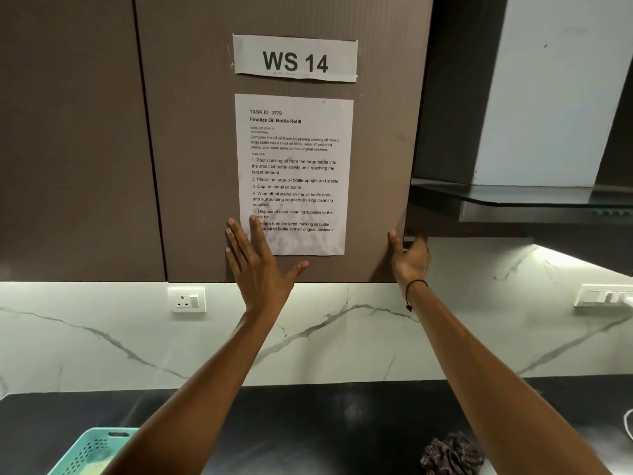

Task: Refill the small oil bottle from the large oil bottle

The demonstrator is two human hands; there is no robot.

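Left hand (255,258): fingers straight and spread wide, pads flat against the cabinet door (205,166), two fingertips overlapping the lower left corner of the task sheet (294,173); holds nothing, and seems placed to steady or press the door face. Right hand (409,258): thumb on the door front, remaining fingers curled round the door's right edge and partly hidden behind it; the grip looks suited to swinging the door on its hinge, though whether it is being opened or closed cannot be told. Right wrist: thin black cord bracelet (411,293). Door: brown, ribbed, carrying the sheet and above it a paper label (295,59) reading "WS 14". To its right, a dark range hood (513,197) with lit underside. Below: white veined marble backsplash (102,344) with a socket (188,299) at left and a switch plate (603,296) at right. Black countertop (325,423) beneath, bearing a teal perforated basket (92,450) at lower left and a crumpled dark checked cloth (452,454) at lower right, the latter probably kept for wiping. Oil bottles, large and small: neither in view; possibly inside the cabinet, which would explain both hands at its door. Pouring not yet begun, to judge by this.
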